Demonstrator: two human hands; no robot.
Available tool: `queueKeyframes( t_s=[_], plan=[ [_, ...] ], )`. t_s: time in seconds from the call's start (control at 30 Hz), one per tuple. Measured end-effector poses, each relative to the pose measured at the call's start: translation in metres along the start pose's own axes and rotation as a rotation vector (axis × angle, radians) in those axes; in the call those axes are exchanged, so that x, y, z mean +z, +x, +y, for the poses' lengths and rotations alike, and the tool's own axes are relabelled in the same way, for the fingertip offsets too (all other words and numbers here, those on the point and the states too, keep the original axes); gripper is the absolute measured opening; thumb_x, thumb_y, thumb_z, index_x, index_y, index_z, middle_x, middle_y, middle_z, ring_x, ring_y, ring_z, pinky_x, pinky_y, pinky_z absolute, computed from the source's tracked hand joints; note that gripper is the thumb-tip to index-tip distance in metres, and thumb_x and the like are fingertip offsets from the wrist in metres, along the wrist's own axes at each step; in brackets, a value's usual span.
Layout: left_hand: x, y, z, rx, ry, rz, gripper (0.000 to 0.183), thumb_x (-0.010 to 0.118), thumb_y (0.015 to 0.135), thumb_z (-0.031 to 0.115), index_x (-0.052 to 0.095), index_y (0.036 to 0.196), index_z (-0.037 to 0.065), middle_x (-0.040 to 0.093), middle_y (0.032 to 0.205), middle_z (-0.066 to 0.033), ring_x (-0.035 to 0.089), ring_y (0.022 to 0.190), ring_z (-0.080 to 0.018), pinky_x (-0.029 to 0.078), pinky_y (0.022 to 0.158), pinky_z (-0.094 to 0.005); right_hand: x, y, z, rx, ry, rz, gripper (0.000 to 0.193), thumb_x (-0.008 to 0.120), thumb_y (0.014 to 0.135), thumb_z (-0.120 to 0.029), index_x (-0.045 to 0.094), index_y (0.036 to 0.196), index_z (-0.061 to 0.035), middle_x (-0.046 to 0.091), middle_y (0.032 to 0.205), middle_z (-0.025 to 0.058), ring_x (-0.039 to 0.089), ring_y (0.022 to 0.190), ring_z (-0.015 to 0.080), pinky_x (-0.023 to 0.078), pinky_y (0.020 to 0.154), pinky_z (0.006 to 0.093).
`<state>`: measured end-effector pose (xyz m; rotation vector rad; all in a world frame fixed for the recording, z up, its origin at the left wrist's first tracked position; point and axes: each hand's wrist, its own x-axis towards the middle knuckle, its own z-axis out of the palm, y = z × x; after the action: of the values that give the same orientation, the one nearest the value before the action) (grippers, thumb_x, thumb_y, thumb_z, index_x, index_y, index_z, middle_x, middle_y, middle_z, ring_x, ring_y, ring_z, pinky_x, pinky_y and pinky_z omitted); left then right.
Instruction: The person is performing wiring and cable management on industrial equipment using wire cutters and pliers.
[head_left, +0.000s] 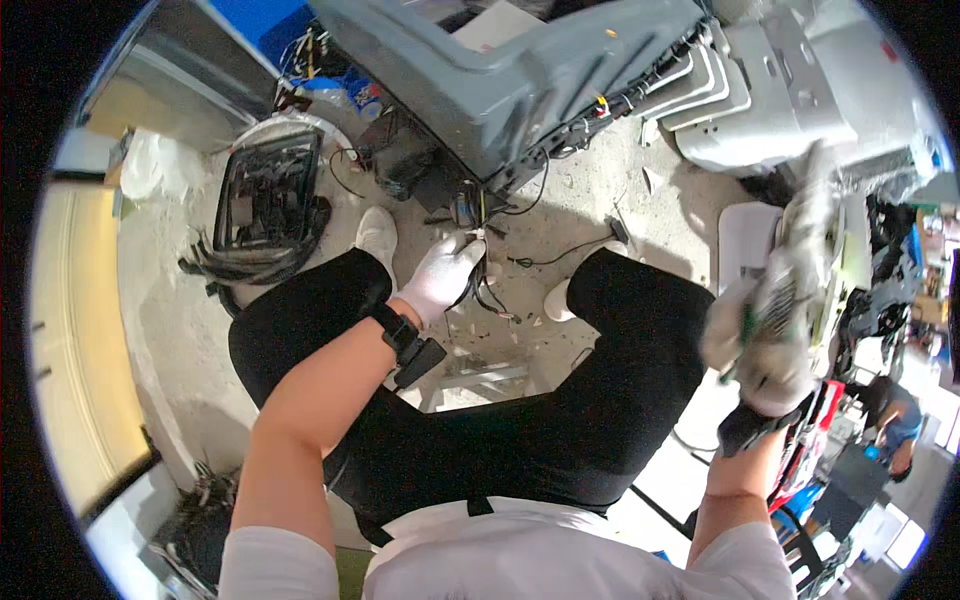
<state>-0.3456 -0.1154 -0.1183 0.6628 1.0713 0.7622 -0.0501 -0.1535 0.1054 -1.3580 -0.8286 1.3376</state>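
Observation:
My left hand (pixel 445 272), in a white glove, is closed between my knees around a bundle of dark cables (pixel 484 290). Loose cable ends hang below its fingers. Just beyond it, the lower corner of a large grey moulded plastic housing (pixel 450 85) tilts toward me, wires running along its edge. To the right of my knee, my gloved right hand (pixel 765 355) is smeared by motion. A long pale shape (pixel 808 215) blurs upward from it, and a bit of green shows beside the fingers. Whether the hand grips anything is not visible.
A black plastic frame (pixel 268 190) with dark parts lies on the floor at the left. A short black cable (pixel 570 260) lies near my right foot. Stacked light grey panels (pixel 760 90) stand at the far right. Another person (pixel 893 425) is in the right background.

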Motion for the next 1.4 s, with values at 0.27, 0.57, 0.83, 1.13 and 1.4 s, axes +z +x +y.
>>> queueKeyframes(
  t_s=[0.27, 0.57, 0.83, 1.13, 1.4],
  plan=[
    [-0.005, -0.014, 0.014, 0.166, 0.234, -0.009, 0.028, 0.046, 0.092, 0.018, 0.054, 0.107, -0.003, 0.058, 0.083, -0.0027, 0.056, 0.071, -0.0103, 0.045, 0.064, -0.0231, 0.079, 0.014, 0.069, 0.455, -0.628, -0.797, 0.022, 0.056, 0.084, -0.020, 0.054, 0.095, -0.0008, 0.054, 0.070, 0.0032, 0.049, 0.058, 0.0085, 0.041, 0.053, 0.0237],
    [-0.009, -0.010, 0.013, -0.005, 0.417, 0.102, 0.036, 0.054, 0.085, 0.024, 0.056, 0.110, -0.002, 0.062, 0.088, -0.0102, 0.055, 0.079, -0.0183, 0.043, 0.073, -0.0311, 0.066, 0.040, 0.131, 0.347, -0.850, -0.701, 0.046, 0.056, 0.086, -0.041, 0.058, 0.099, 0.0026, 0.060, 0.074, 0.0138, 0.056, 0.074, 0.0144, 0.045, 0.071, 0.0308],
    [0.000, -0.007, 0.010, 0.058, 0.343, 0.011, 0.026, 0.045, 0.090, 0.013, 0.054, 0.108, -0.004, 0.062, 0.090, -0.0088, 0.059, 0.084, -0.0163, 0.044, 0.078, -0.0268, 0.043, 0.028, 0.141, 0.600, -0.572, -0.596, 0.031, 0.056, 0.088, -0.026, 0.054, 0.102, 0.0019, 0.054, 0.080, 0.0003, 0.048, 0.074, 0.0065, 0.041, 0.070, 0.0234],
    [-0.007, -0.002, -0.004, 0.119, 0.243, 0.060, 0.027, 0.049, 0.088, 0.016, 0.054, 0.108, -0.003, 0.060, 0.085, -0.0061, 0.058, 0.074, -0.0129, 0.045, 0.069, -0.0237, 0.052, 0.026, 0.116, -0.078, -0.501, -0.766, 0.023, 0.064, 0.083, -0.016, 0.052, 0.066, -0.0071, 0.046, 0.073, -0.0064, 0.039, 0.067, 0.0037, 0.034, 0.060, 0.0207],
    [0.013, 0.000, 0.001, 0.088, -0.306, 0.155, 0.030, 0.046, 0.091, 0.018, 0.051, 0.116, 0.003, 0.056, 0.093, -0.0059, 0.055, 0.078, -0.0123, 0.045, 0.068, -0.0239, 0.060, 0.036, 0.113, 0.535, -0.161, -0.756, 0.022, 0.061, 0.086, -0.026, 0.052, 0.074, -0.0096, 0.043, 0.074, -0.0081, 0.036, 0.071, 0.0034, 0.032, 0.064, 0.0211]
  ],
)
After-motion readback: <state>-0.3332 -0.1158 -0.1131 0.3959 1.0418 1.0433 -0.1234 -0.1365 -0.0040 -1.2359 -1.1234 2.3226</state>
